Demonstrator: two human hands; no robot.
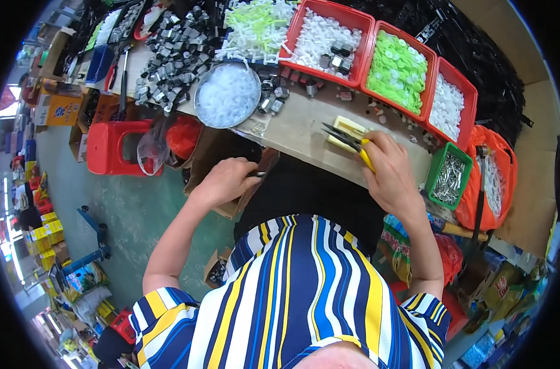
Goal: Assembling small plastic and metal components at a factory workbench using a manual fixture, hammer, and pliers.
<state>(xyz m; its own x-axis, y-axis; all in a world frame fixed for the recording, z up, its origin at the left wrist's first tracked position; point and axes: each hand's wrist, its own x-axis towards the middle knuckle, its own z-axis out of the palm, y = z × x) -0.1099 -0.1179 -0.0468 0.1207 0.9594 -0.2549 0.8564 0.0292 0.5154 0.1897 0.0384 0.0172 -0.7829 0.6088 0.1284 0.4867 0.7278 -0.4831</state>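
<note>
My right hand (391,174) is closed round the yellow handles of pliers (348,136). Their dark jaws point left, over a cream-coloured block (350,126) at the near edge of the worktable (304,138). Lower and to the left, beyond the table's edge, my left hand (228,179) pinches a small dark piece (256,174); most of it is hidden by the fingers, so its kind does not show. Under that hand is an open cardboard box (205,150). Tiny loose parts (378,112) are scattered beyond the pliers.
A round dish holds translucent pieces (228,92), beside heaped metal-and-black parts (175,58). Red trays (394,106) of white and green pieces line the back right. A green basket (437,162) holds metal pins, with an orange bag (508,178) alongside. A red stool (103,147) stands left.
</note>
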